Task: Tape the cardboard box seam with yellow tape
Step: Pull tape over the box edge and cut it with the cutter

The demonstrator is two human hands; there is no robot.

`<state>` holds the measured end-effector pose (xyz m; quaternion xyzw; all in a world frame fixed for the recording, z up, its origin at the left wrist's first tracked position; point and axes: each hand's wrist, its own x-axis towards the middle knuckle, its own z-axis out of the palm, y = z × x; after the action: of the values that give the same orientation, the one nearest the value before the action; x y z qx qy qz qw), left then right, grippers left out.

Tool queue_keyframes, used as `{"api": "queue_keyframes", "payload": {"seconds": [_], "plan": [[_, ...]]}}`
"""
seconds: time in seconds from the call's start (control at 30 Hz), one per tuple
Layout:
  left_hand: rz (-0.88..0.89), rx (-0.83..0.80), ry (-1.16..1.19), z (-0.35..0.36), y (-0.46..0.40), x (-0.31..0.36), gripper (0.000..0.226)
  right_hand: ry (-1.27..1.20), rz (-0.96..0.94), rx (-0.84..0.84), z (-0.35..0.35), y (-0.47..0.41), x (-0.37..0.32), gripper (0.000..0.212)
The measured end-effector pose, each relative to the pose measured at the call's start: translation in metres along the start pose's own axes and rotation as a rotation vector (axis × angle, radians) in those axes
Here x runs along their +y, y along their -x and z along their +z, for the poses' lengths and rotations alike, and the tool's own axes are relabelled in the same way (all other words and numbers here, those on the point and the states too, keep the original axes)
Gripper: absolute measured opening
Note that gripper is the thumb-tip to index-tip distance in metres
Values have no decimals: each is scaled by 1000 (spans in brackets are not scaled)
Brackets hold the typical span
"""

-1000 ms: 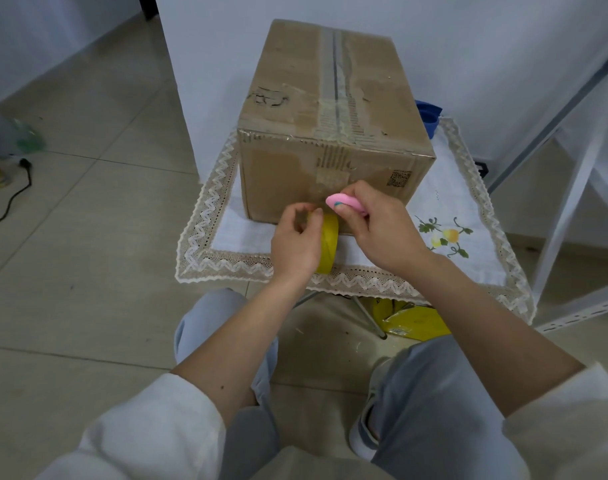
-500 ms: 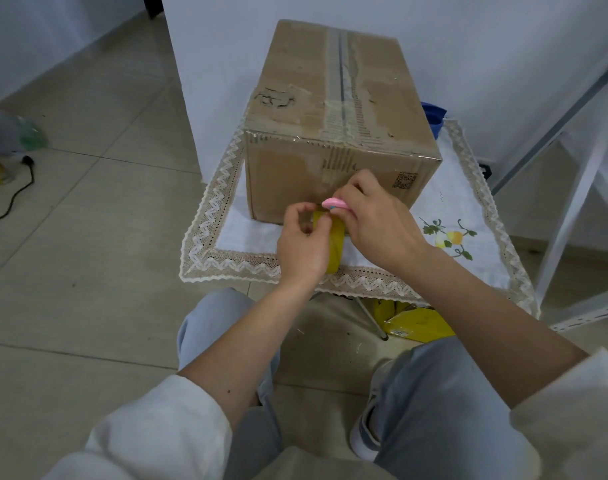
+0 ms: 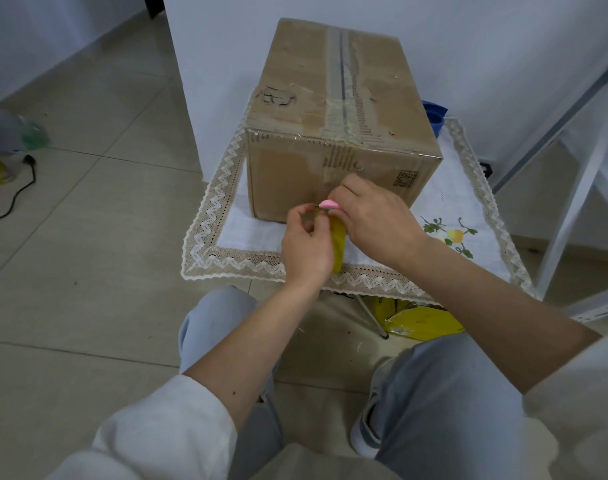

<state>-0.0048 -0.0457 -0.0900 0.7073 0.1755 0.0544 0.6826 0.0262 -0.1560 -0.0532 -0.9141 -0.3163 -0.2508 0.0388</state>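
A brown cardboard box (image 3: pixel 330 98) stands on a small table covered by a white lace-edged cloth (image 3: pixel 233 233). Its top seam (image 3: pixel 342 74) runs away from me and carries torn old tape. My left hand (image 3: pixel 307 244) grips a yellow tape roll (image 3: pixel 339 242) just in front of the box's near face, thumb and forefinger pinched at the roll's top. My right hand (image 3: pixel 375 220) holds a small pink cutter (image 3: pixel 328 204) whose tip meets the tape at the left fingertips. Most of the roll is hidden between my hands.
A blue object (image 3: pixel 434 114) sits behind the box on the right. A yellow bag (image 3: pixel 423 322) lies on the floor under the table. A white metal frame (image 3: pixel 572 188) stands to the right, a black cable (image 3: pixel 15 195) on the tiled floor at left. My knees are below.
Both hands have edged closer to the box's near face. The pink cutter has come down onto the top of the roll, where my left fingers now pinch.
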Motion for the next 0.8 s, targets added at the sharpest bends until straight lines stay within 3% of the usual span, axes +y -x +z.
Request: {"api": "queue_keyframes", "payload": {"seconds": [0.8], "plan": [[19,85,-160,2,10,10,28,90,-56,49,7,4,5,18]]}}
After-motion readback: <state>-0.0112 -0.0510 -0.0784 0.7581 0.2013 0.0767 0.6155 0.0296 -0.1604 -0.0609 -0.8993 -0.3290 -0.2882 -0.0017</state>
